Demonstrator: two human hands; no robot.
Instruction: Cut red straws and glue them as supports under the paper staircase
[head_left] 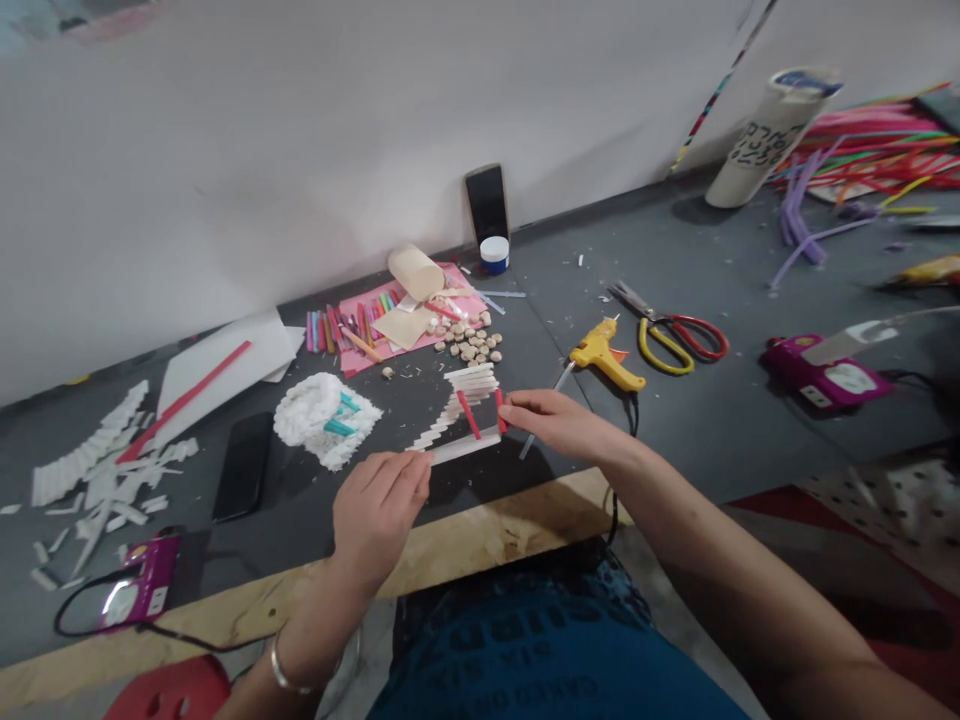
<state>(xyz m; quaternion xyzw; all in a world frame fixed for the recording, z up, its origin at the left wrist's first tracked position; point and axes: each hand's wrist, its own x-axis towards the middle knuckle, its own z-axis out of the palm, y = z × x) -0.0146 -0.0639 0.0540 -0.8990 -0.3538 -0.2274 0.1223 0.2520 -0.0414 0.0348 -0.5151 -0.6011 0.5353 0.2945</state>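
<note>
A small model staircase of white paper sticks [442, 418] is in front of me, with a flat white strip [469, 446] along its near side. Two short red sticks [469, 415] stand up from the strip. My left hand [381, 505] pinches the strip's left end. At the other end, my right hand [544, 418] pinches the right-hand red stick between thumb and fingers. A yellow glue gun [604, 357] lies just beyond my right hand, a clear glue stick at its rear. To the left sits a fluffy white piece [326, 415] with teal sticks on it.
Scissors [667, 330] lie behind the glue gun. Pebbles [471, 345], coloured sticks and pink paper [351, 358] are at the back. A black phone [244, 465], white paper scraps [112, 480] and purple power strips [825, 375] flank the work; a cylinder [765, 145] stands right.
</note>
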